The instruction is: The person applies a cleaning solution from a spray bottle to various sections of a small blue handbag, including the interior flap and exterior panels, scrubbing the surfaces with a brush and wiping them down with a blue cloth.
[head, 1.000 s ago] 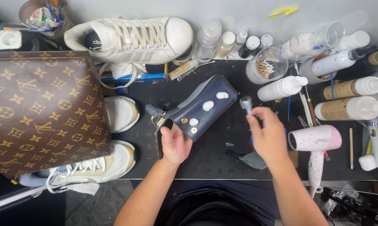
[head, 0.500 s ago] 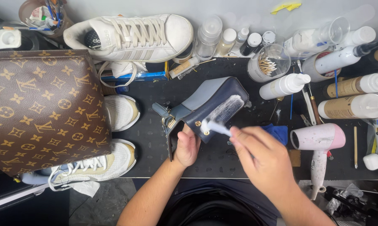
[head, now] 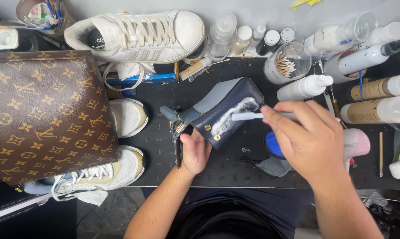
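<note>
Left hand gripped the near end of a small navy bag, thumb and palm closed around the edge by its strap, and propped the bag up on the black mat with its base turned up. Half a second before, the bag had stood at much the same tilt with only a thin streak of white on it; a second before, it had lain flat on the mat with its face up and neither hand had a tool on it. Right hand was closed around a white-handled brush, whose head touched the bag's upturned base. White foam now covered a broad strip there, so the scrubbing had spread well beyond that first streak.

Just under the right hand lay a grey cloth and a blue disc, with a pink hair dryer partly hidden behind the wrist. To the left, two white sneakers sat against a large brown patterned bag. Farther back stood a glass jar of cotton swabs, several white and tan bottles, and a third white sneaker against the wall.
</note>
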